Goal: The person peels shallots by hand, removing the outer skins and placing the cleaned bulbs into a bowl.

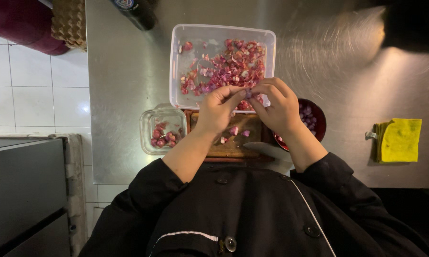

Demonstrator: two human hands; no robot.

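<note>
Head view: left hand (pixel 217 110) and right hand (pixel 279 105) meet over near edge of clear rectangular plastic tub (pixel 176 62) of purple-pink peel scraps. Fingers of both pinched shut on small purple shallot (pixel 248 94). Wooden cutting board (pixel 238 138) below hands. Small glass container (pixel 147 124) left, dark red bowl (pixel 317 119) right, yellow cloth (pixel 401 139) far right.

A dark bottle (pixel 137 12) with a round label stands at the counter's far edge.
</note>
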